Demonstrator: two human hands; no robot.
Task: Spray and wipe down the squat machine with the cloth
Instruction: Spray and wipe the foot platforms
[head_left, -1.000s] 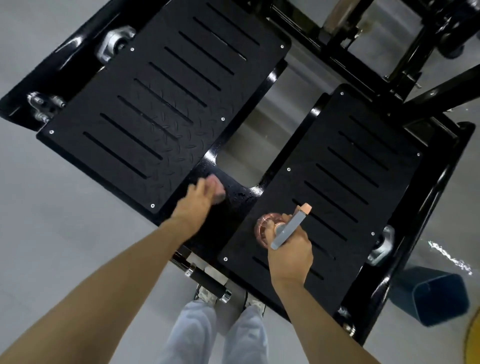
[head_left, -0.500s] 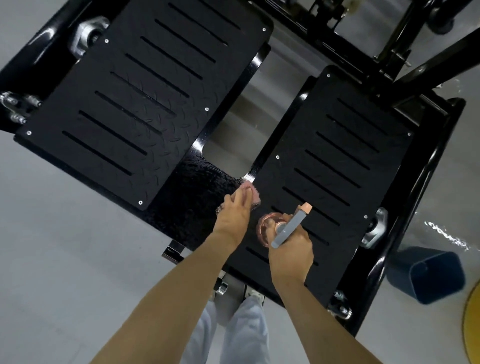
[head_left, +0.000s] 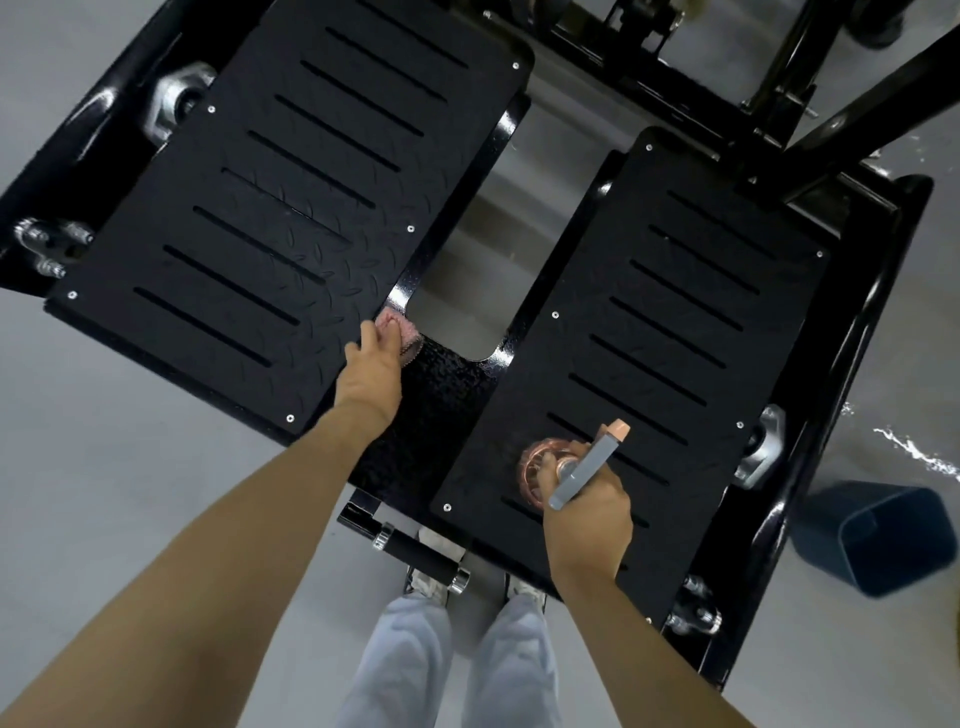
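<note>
The black squat machine fills the view, with a left footplate (head_left: 270, 208) and a right footplate (head_left: 675, 332) joined by a textured black centre bridge (head_left: 447, 384). My left hand (head_left: 371, 371) presses a small pink cloth (head_left: 397, 330) against the bridge's far left corner, by the left footplate's inner edge. Over the near part of the right footplate, my right hand (head_left: 587, 512) grips a pink spray bottle (head_left: 537, 467) with a grey trigger head and peach nozzle pointing up and right.
A dark blue bin (head_left: 878, 540) stands on the grey floor at right, beyond the machine's black frame rail (head_left: 852, 374). A short black roller handle (head_left: 415, 553) sticks out at the near edge, above my legs. More black frame bars cross the top right.
My left hand with the cloth swept right along the centre bridge, then back left and farther away to the left footplate's corner. The right hand kept the bottle in about the same place.
</note>
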